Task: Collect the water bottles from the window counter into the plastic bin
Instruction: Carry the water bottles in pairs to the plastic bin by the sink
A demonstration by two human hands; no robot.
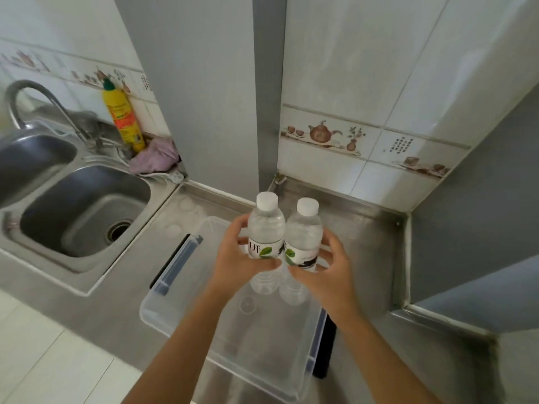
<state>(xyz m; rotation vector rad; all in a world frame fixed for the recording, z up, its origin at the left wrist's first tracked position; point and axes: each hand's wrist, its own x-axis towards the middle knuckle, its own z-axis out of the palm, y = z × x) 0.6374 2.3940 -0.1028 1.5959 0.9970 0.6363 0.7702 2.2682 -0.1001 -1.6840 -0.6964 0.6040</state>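
Note:
Two clear water bottles with white caps and white-green labels stand upright side by side over the clear plastic bin [163, 313]. My left hand [233, 258] grips the left bottle [266, 225] around its label. My right hand [323, 275] grips the right bottle [304, 228] the same way. The bottles' bases sit low inside the bin's far half; I cannot tell whether they touch its floor. The bin rests on the steel counter [364, 228] and has blue latch handles on both short sides.
A steel sink [78, 217] with a curved tap [35, 97] lies to the left. A yellow detergent bottle [122, 115] and a purple cloth [154, 158] sit behind the sink. Tiled walls and a grey pillar [204, 91] close the counter's back and right.

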